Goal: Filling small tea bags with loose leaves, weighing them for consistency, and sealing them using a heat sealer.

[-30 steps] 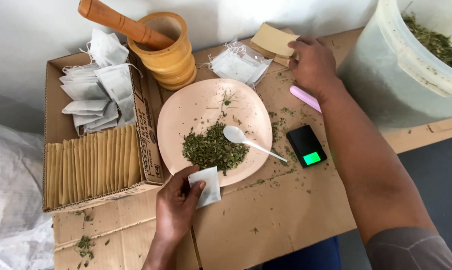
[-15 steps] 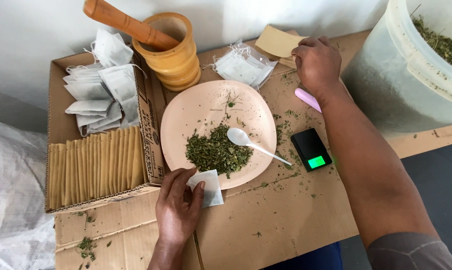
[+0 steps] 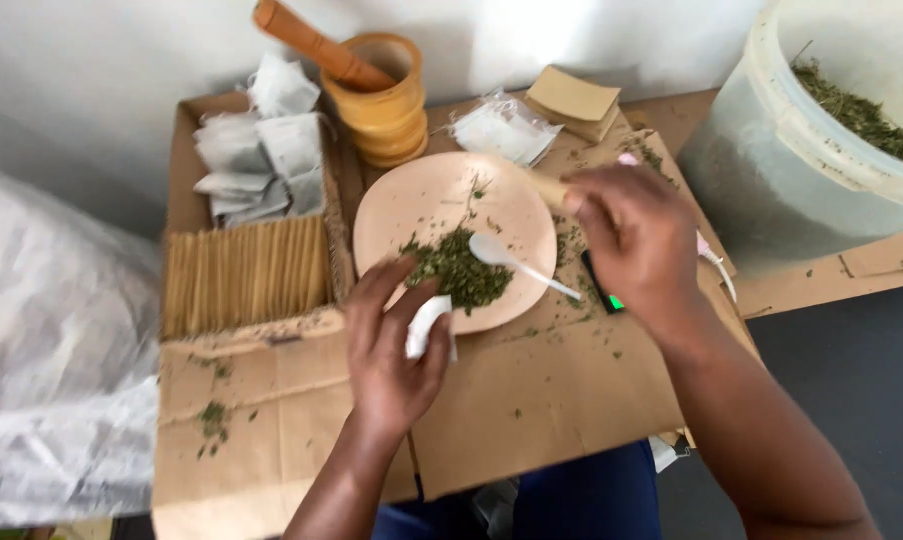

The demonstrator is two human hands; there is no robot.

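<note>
1. While the view has tilted and pulled back since a second ago, the layout is unchanged: the big translucent tub point(image 3: 772, 160) of dried green herb stands at far right, well apart from both hands.
2. Cardboard box point(image 3: 247, 250) at left: upright row of tan envelopes point(image 3: 244, 277) in front, loose white filter bags point(image 3: 262, 160) behind. Neither hand touches it.
3. Cardboard work surface point(image 3: 532, 400) carries everything else and is scattered with herb crumbs.
4. Wooden mortar point(image 3: 387, 100) with its pestle point(image 3: 317, 42) leaning in it stands behind the plate, untouched.
5. Pink plate point(image 3: 422, 200) is at centre, holding a herb pile point(image 3: 459, 270) and a white plastic spoon point(image 3: 517, 265) whose handle runs off the rim to the right.
6. Right hand point(image 3: 632, 240): a second ago it was back at the stack of tan envelopes point(image 3: 575, 100) by the wall. It has come forward, fingers closed around one tan envelope point(image 3: 547, 188), and now hovers over the plate's right edge. It covers most of the small black scale point(image 3: 604, 292); only the green display shows.
7. Left hand point(image 3: 397, 350): has lifted from the plate's near rim, thumb and fingers pinching a white filled bag point(image 3: 427, 325), just beside the herb pile.
8. Net reading: bag and envelope are now each in a hand, near each other and apart.
9. The pink tool seen earlier is mostly hidden behind the right hand.
</note>
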